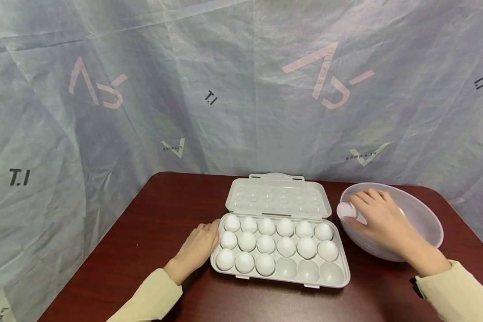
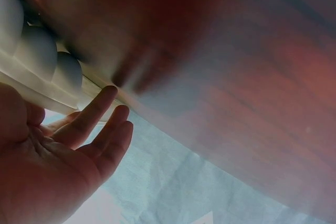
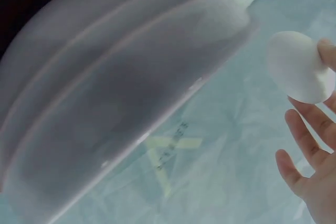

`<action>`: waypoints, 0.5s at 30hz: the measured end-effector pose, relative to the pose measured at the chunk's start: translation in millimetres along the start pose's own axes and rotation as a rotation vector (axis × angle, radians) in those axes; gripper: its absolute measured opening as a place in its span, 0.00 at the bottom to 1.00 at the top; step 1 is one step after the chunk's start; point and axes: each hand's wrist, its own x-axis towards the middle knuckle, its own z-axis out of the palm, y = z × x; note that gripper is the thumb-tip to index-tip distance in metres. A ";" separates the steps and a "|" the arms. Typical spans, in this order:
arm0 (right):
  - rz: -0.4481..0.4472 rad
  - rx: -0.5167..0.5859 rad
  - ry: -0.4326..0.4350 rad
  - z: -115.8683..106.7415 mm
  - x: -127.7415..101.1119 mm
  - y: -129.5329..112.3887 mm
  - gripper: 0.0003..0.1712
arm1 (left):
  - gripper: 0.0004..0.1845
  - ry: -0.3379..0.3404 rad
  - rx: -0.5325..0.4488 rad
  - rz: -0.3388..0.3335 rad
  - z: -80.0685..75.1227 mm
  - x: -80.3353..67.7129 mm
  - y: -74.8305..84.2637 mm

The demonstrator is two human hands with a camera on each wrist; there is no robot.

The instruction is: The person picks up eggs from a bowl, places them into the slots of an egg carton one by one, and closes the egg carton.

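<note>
My right hand [image 1: 380, 221] pinches a white egg [image 1: 347, 210] between thumb and fingers over the left rim of a pale, wide bowl [image 1: 424, 219]. In the right wrist view, that egg [image 3: 299, 69] is beside the bowl's ridged outer wall [image 3: 121, 72]. Part of something white shows inside the bowl behind the hand, mostly hidden. My left hand [image 1: 197, 246] rests against the left end of a white plastic egg carton [image 1: 273, 278], fingers extended in the left wrist view. Rows of eggs [image 1: 266, 243] fill the carton except three bare cups [image 1: 308, 270] at front right.
The carton's clear-white lid [image 1: 279, 201] lies folded back behind it. Everything stands on a dark red-brown wooden table [image 1: 177, 201]. A grey printed fabric sheet [image 1: 233, 98] hangs along the table's back and sides.
</note>
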 end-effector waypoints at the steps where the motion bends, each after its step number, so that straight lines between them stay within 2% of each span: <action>1: -0.005 0.008 -0.001 1.0 1.4 -3.1 0.21 | 0.11 0.001 0.000 0.001 0.1 0.1 -0.2; 15: -0.100 0.123 -0.031 22.1 9.5 -47.5 0.22 | 0.13 -0.009 -0.003 -0.005 -0.6 0.1 -0.3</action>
